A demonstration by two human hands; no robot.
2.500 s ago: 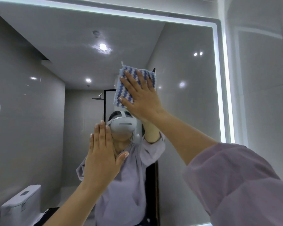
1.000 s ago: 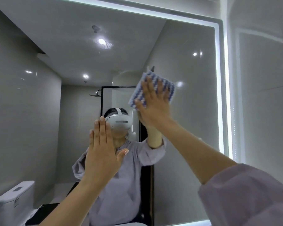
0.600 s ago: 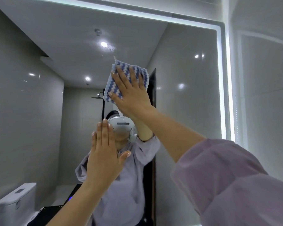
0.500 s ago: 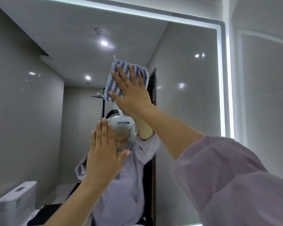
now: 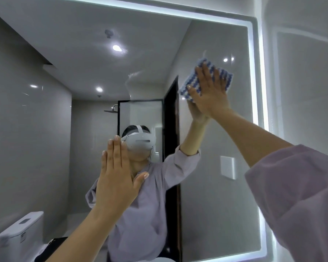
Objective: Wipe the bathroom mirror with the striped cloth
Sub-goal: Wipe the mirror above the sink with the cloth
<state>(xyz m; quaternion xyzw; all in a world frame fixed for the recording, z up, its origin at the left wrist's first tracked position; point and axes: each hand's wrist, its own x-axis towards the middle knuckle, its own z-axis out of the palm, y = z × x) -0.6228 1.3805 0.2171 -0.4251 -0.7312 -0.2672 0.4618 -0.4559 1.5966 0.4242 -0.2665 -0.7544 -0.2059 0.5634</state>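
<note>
The bathroom mirror (image 5: 216,195) fills most of the view, edged by a lit white strip along its top and right side. My right hand (image 5: 210,93) lies flat with straight fingers on the blue-and-white striped cloth (image 5: 226,77), pressing it against the glass high on the right, close to the lit edge. My left hand (image 5: 117,178) is pressed flat on the mirror lower and to the left, fingers together and pointing up, holding nothing. A faint smear arc shows on the glass left of the cloth.
A tiled wall (image 5: 301,72) stands right of the mirror. The mirror reflects a person in a lilac shirt, a toilet cistern (image 5: 21,235) at bottom left, a shower screen, a dark door frame and a white wall switch (image 5: 228,167).
My right hand has swept the cloth across the glass from the upper middle to the upper right, near the lit edge. My left hand has stayed flat in the same place.
</note>
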